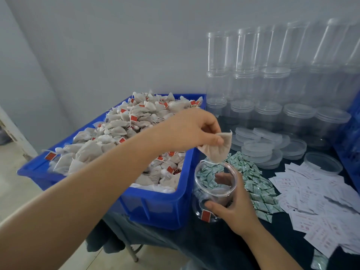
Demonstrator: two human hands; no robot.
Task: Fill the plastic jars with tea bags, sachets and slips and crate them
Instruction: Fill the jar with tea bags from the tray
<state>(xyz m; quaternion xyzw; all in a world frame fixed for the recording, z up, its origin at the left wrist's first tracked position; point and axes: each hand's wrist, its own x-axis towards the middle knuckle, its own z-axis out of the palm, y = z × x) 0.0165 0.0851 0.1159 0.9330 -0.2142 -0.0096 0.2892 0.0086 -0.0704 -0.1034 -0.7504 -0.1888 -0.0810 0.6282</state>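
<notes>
Two hands at work over one clear round plastic jar [215, 190]. Left hand [191, 129] reaches across from the far side, thumb and fingertips pinching a beige pyramid-shaped mesh tea bag [217, 148] by its upper corner, so the bag hangs point-down directly above the jar mouth, close to the rim. Probably held this way so it drops straight in on release.

Right hand [234, 206] wraps the jar's near side, fingers curled around the wall, tilting the mouth up and toward the left hand. Tilt likely widens the target and keeps the jar from sliding on the dark cloth-covered table [224, 250]. At least one bag already inside; a red paper tag [206, 215] shows at the jar's bottom. Filling looks early: jar mostly empty.

Just behind the left forearm: big blue plastic crate [155, 203] heaped with tea bags, touching or nearly touching the jar. Short reach from supply to jar.

Just beyond the right hand: pile of small green-and-white paper sachets [259, 191]. Further out to that hand's right: spread of white printed paper slips [319, 203]. Both within reach for later steps.

Past the left hand's fingertips: loose translucent round lids [259, 149], and behind them stacked empty clear jars [272, 75] against the wall.

Risk: the tag string may snag on the rim.
</notes>
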